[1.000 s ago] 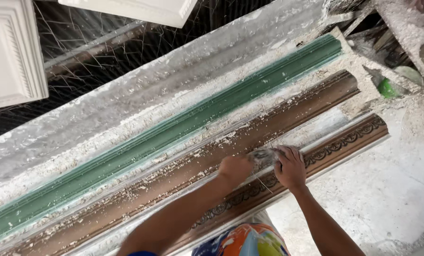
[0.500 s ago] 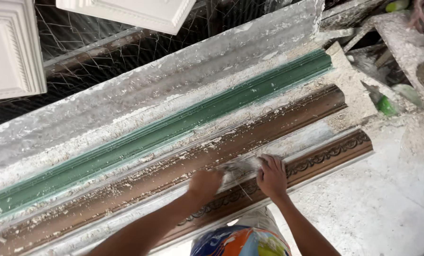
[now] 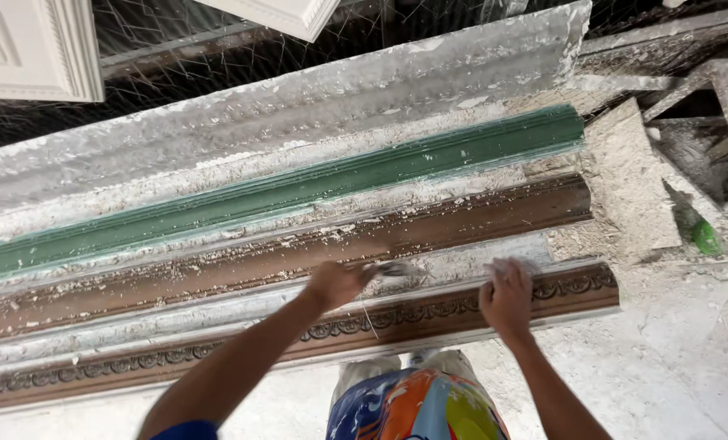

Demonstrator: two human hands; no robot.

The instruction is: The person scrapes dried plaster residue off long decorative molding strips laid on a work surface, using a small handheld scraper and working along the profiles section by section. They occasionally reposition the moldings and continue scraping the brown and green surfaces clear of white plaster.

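Left hand (image 3: 337,283) closed round a thin metal scraper (image 3: 392,268) laid on the plaster-caked strip between two moulds; right hand (image 3: 506,295) clenched on a white wad (image 3: 504,266) atop the ornate brown mould (image 3: 429,314); plain brown mould (image 3: 429,230), green mould (image 3: 364,175) beyond.

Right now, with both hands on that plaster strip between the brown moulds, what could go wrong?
1. The left hand holds a thin tool on the wet strip; a slip could gouge it.
2. Loose crumbs lie on the brown mould beside it and might get dragged into the fresh surface.
3. The right hand rests by the carved mould; leaning there may smear plaster into its pattern.
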